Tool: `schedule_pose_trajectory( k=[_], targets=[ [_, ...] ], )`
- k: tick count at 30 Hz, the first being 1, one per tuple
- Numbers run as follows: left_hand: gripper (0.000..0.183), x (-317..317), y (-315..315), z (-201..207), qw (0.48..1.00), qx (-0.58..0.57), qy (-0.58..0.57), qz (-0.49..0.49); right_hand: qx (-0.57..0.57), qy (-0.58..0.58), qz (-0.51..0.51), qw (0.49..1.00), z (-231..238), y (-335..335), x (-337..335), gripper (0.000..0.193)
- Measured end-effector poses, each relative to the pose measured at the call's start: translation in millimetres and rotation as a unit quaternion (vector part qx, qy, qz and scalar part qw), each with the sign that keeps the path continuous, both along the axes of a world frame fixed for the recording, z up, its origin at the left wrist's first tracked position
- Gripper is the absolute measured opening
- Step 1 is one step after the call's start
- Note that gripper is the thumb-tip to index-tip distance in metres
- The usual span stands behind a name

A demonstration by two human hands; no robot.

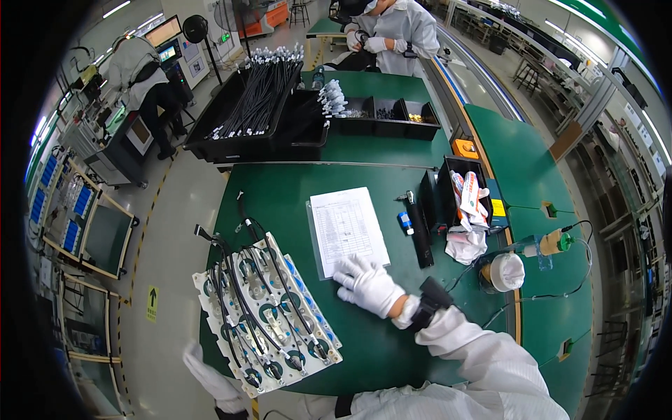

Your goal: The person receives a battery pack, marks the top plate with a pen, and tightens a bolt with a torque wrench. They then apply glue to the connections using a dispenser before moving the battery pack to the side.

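My right hand (371,285), in a white glove, lies palm down with its fingers spread at the lower edge of a printed sheet (348,227) on the green table. Nothing shows in its grip. Off the table's left edge is my gloved left hand (208,372), somewhat blurred, its fingers stretched out and holding nothing visible. Between the hands, tilted, lies a white plate assembly (269,315) with rows of round dark fittings. Several black cables (241,297) run across it, their loose ends past its far edge. A blue strip lines its right side.
A black pen-shaped tool (420,234) and a small blue item (405,223) lie right of the sheet. Beyond them are a black box (448,175) of tubes and a white-topped jar (507,271). Cable bins (231,147) and a parts tray (392,128) stand behind. A co-worker (406,35) sits opposite.
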State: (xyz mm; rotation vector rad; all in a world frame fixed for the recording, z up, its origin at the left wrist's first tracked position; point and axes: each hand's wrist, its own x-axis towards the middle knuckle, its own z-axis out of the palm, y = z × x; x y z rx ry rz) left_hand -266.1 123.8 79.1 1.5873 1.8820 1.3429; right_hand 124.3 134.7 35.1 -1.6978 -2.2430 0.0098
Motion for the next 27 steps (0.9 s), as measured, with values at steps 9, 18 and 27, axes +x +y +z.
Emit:
schedule_pose_trajectory(
  k=[9, 18, 27],
  targets=[
    [0.034, 42.7, 101.3, 46.8, 0.969, -0.083, 0.013, -0.231, -0.055, -0.012, -0.205, 0.977, -12.9, -6.2, 31.6, 0.041],
    [0.035, 20.9, 156.7, -1.5, 0.950, 0.011, 0.075, -0.304, -0.591, 0.545, -0.004, 0.594, 81.0, -109.7, -76.0, 0.048],
    [0.036, 31.8, 124.2, -11.2, 0.965, -0.005, -0.107, -0.237, -0.325, 0.768, -0.097, 0.543, 56.8, -114.1, -104.6, 0.031]
  ],
)
